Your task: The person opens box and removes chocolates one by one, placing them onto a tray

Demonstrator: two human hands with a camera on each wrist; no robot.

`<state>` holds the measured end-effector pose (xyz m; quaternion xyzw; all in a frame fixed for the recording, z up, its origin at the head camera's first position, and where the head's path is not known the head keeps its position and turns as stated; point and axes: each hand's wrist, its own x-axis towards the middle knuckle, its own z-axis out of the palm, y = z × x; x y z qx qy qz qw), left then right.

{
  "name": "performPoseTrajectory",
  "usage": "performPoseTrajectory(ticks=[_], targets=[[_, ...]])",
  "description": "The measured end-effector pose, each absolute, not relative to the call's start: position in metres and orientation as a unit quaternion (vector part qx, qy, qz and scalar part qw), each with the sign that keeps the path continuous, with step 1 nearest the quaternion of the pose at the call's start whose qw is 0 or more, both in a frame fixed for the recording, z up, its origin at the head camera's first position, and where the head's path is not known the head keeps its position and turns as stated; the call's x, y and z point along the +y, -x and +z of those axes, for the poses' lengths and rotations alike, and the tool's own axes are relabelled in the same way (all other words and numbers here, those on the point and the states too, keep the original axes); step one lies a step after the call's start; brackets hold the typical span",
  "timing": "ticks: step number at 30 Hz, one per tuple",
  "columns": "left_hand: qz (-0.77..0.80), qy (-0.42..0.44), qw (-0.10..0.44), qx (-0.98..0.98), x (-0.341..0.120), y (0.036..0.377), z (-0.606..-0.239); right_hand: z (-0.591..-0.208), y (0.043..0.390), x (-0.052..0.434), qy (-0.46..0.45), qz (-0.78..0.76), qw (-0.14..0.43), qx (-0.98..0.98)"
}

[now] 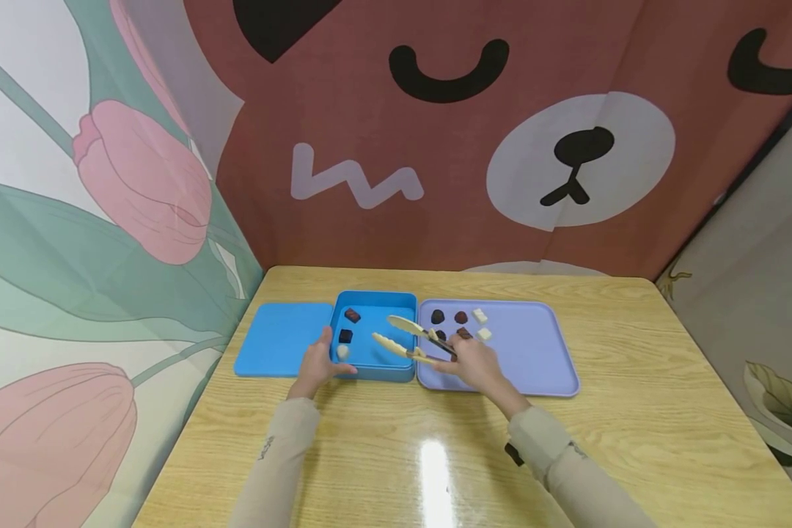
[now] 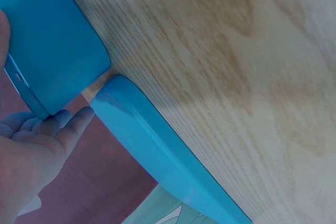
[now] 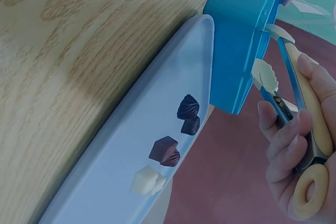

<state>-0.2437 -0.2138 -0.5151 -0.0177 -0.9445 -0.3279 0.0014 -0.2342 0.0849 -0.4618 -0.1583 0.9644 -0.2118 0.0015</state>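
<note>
Three small sweets (image 1: 347, 334) lay in the blue box (image 1: 396, 302), along its left side: two dark ones and a pale one nearest the person. The left hand (image 1: 317, 364) gripped the box's near left corner, thumb over the rim and fingers (image 2: 50, 125) curled against its outer wall, steadying it. The right hand (image 1: 477, 363) held a pair of cream tongs (image 1: 409, 337) by the handles, fingers (image 3: 286, 145) wrapped round them; the tong tips stood apart over the box's right half and held nothing. To the right, touching the box, sat the lilac tray (image 1: 541, 352) with more sweets (image 1: 460, 323), dark and pale, gathered at its far left. A flat blue lid (image 1: 273, 341) lay to the left of the box on the wooden table (image 1: 633, 411). To do the step well, I judged, the tongs should close gently on one piece only, squarely across it, while the left hand kept the box from sliding.
</note>
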Motion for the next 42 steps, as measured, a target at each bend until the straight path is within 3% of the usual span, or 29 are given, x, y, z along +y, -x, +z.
performPoseTrajectory(ticks=[21,42], targets=[[-0.332,0.023,0.000,-0.943,-0.215,0.245,-0.516,-0.464,0.249,0.065,0.202,-0.182,-0.015,0.962],[-0.330,0.014,-0.004,-0.944,-0.214,0.246,-0.516,-0.462,0.264,0.043,0.220,-0.137,0.016,0.966]])
